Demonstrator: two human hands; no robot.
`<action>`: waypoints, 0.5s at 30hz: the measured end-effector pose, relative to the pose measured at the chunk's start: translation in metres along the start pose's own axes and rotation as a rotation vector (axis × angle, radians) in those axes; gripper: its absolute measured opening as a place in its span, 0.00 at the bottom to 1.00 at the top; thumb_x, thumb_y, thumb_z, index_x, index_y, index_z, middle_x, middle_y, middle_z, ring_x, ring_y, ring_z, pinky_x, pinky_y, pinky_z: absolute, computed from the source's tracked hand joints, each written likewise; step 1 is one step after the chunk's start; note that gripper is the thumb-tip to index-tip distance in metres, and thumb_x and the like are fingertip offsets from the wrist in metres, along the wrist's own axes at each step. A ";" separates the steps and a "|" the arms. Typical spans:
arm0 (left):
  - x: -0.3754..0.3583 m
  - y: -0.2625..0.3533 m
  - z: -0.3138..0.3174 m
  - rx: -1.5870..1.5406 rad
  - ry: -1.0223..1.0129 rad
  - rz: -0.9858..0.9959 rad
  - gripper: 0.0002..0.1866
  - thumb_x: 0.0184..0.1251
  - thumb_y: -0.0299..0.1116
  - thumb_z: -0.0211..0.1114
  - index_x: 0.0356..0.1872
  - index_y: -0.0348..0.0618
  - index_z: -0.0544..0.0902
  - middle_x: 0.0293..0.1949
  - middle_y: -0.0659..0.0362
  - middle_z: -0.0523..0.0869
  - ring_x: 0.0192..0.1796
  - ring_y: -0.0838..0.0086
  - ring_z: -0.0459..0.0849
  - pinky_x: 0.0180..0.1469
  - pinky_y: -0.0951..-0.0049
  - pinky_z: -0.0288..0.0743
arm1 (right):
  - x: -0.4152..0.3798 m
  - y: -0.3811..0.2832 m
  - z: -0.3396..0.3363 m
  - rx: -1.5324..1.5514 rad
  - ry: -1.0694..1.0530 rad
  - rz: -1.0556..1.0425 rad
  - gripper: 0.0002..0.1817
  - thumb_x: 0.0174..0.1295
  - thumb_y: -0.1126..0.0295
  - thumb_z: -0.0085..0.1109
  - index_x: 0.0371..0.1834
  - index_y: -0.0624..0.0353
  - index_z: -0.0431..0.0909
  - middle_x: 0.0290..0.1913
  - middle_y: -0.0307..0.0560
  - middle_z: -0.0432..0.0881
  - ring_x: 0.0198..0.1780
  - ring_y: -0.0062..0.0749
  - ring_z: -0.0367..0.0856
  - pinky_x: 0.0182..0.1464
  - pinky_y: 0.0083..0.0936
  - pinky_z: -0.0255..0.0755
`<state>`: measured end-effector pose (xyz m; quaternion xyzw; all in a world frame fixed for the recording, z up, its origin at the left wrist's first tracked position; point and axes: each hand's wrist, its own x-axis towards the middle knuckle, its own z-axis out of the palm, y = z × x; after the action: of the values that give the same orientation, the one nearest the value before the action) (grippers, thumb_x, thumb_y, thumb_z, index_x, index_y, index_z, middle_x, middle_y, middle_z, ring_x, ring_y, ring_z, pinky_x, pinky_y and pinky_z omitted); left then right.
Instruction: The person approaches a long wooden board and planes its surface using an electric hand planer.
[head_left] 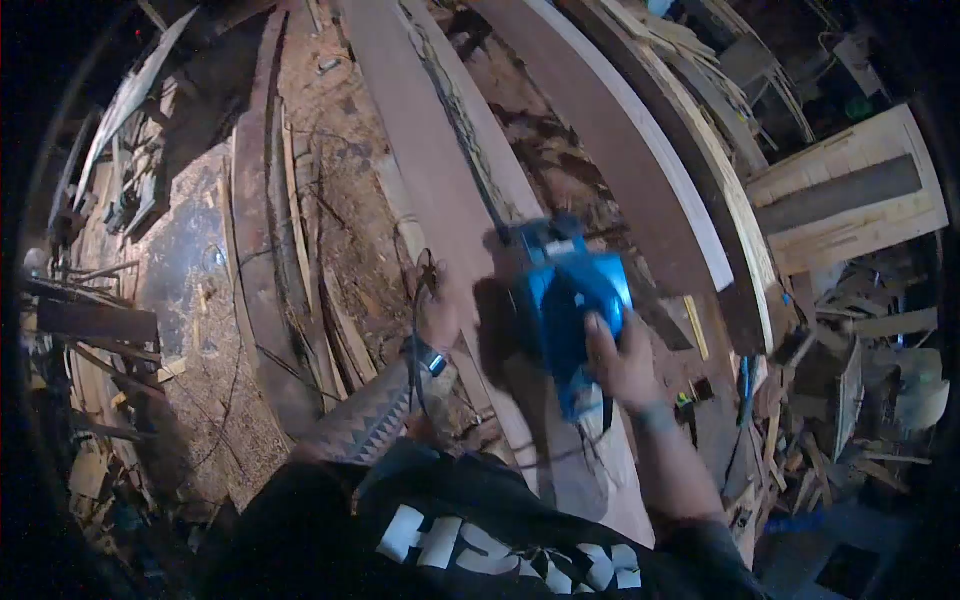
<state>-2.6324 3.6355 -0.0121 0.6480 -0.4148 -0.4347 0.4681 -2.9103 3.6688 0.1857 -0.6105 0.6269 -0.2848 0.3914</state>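
Note:
A blue electric hand planer [545, 335] sits on a long wooden plank [425, 165] that runs away from my body. My right hand [628, 368] grips it from the right, with the thumb over the blue housing. A dark crack [450, 105] runs lengthwise along the plank beyond the tool. At the plank's left edge, my left hand [438, 315] is closed around a loop of dark power cord [417, 345], which hangs down past the wrist. A watch [430, 358] is strapped on that wrist.
Wood shavings [235, 450] cover the floor at left, beside several long boards [265, 240]. Right of the plank lies another thick board [640, 165] with a pale edge. A pale wood panel [850, 190] and offcuts [880, 300] stand further right.

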 end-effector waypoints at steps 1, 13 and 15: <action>0.012 0.008 0.000 -0.002 0.082 0.026 0.41 0.85 0.55 0.52 0.80 0.26 0.58 0.76 0.34 0.69 0.78 0.45 0.70 0.80 0.56 0.62 | 0.039 -0.005 0.013 0.027 -0.001 -0.003 0.21 0.76 0.55 0.62 0.54 0.65 0.79 0.33 0.50 0.86 0.34 0.37 0.85 0.42 0.38 0.78; 0.116 -0.019 0.013 0.127 0.344 0.217 0.35 0.77 0.47 0.69 0.70 0.36 0.63 0.50 0.55 0.80 0.47 0.58 0.82 0.52 0.59 0.80 | 0.435 -0.105 0.153 0.097 -0.006 -0.260 0.26 0.72 0.47 0.65 0.30 0.61 0.82 0.23 0.46 0.82 0.26 0.30 0.82 0.29 0.32 0.75; 0.116 -0.024 0.015 -0.376 0.158 0.169 0.33 0.77 0.45 0.70 0.69 0.36 0.63 0.47 0.58 0.78 0.45 0.61 0.81 0.51 0.59 0.80 | 0.427 -0.156 0.139 0.047 -0.061 -0.222 0.25 0.76 0.46 0.59 0.44 0.63 0.78 0.40 0.52 0.80 0.42 0.39 0.80 0.45 0.38 0.73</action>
<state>-2.6112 3.5280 -0.0579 0.5443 -0.3415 -0.4117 0.6463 -2.6866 3.2496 0.1813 -0.6753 0.5364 -0.3222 0.3905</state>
